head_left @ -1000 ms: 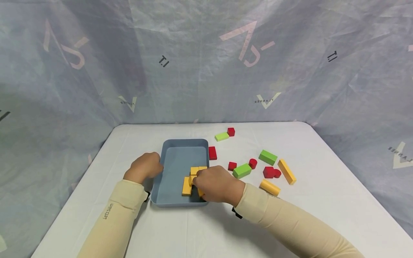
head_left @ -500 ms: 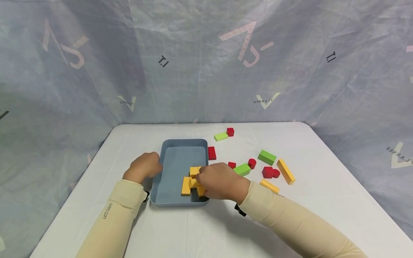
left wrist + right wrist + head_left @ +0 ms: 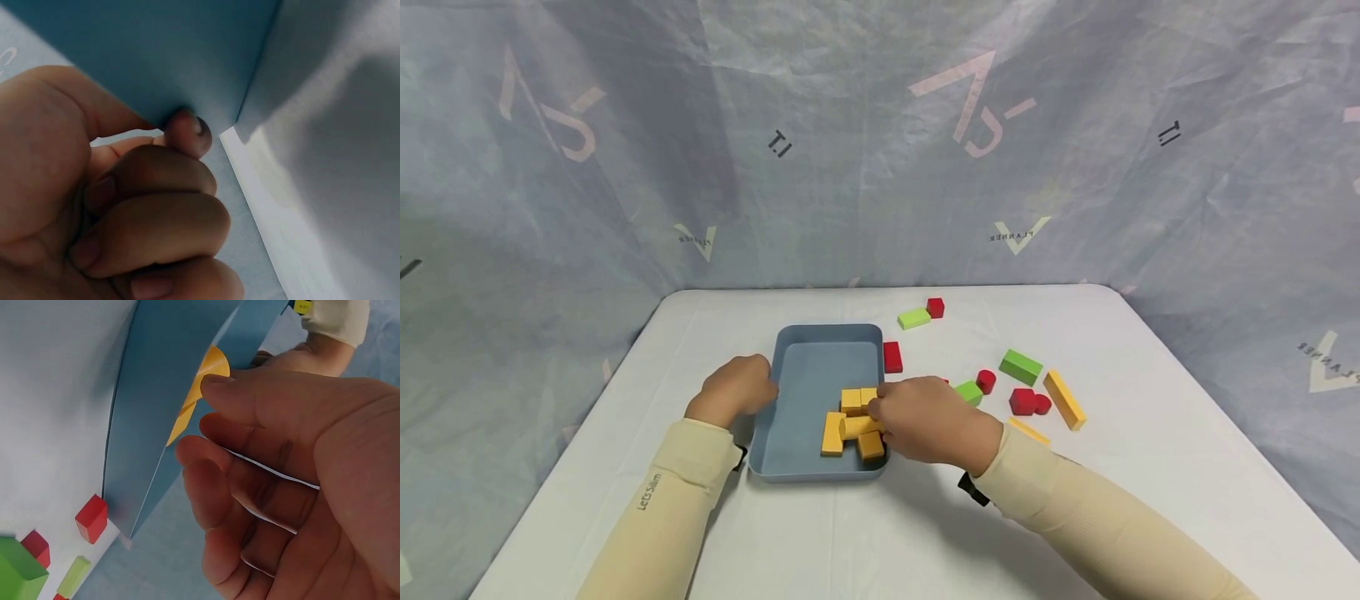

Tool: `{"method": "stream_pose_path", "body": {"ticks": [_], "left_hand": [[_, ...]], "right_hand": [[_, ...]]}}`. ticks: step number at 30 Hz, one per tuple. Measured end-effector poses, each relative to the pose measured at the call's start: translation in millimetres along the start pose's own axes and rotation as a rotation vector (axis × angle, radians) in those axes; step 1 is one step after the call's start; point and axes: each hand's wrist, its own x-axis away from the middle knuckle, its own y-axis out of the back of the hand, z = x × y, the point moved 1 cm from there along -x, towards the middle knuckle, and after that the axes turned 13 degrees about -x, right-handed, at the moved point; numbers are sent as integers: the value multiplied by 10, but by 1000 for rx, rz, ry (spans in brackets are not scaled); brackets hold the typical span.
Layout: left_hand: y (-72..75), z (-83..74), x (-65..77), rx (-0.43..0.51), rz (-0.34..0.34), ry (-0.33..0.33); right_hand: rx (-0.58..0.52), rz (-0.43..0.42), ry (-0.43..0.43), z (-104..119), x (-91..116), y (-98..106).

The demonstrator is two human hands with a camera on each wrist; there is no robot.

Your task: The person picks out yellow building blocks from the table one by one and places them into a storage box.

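A blue-grey tray (image 3: 805, 367) stands on the table, its left wall pinched between thumb and index finger of my left hand (image 3: 733, 390); the other fingers are curled under. Over the tray's right rim is my right hand (image 3: 928, 421), with fingers loosely bent and a gap between thumb and index finger in the right wrist view. Its thumb overlaps the yellow cylinder (image 3: 212, 362) there; contact cannot be told. In the head view that cylinder lies among several yellow blocks, including a flat one (image 3: 832, 433) and a cube-like one (image 3: 870, 446).
Right of the tray lie a red block (image 3: 892, 357), a green block (image 3: 1021, 367), a red hexagonal piece (image 3: 1022, 402), a long yellow bar (image 3: 1064, 400) and several other pieces. My right hand and forearm partly hide a green block (image 3: 970, 393) and a yellow piece (image 3: 1028, 431).
My right hand has drawn back to the right, uncovering the yellow cylinder and a block in the tray. The cylinder has shifted slightly right and nearer. My left hand keeps its hold.
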Motion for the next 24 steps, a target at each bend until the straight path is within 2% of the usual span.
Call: {"method": "stream_pose_path", "body": {"ticks": [12,24], "left_hand": [[-18,7,-15,-1,-5,4],[-22,7,-18,-5,-8,-3]], "right_hand": [[-74,-11,-28,-39,94,42],[-101,5,-45,-69,170,37]]}}
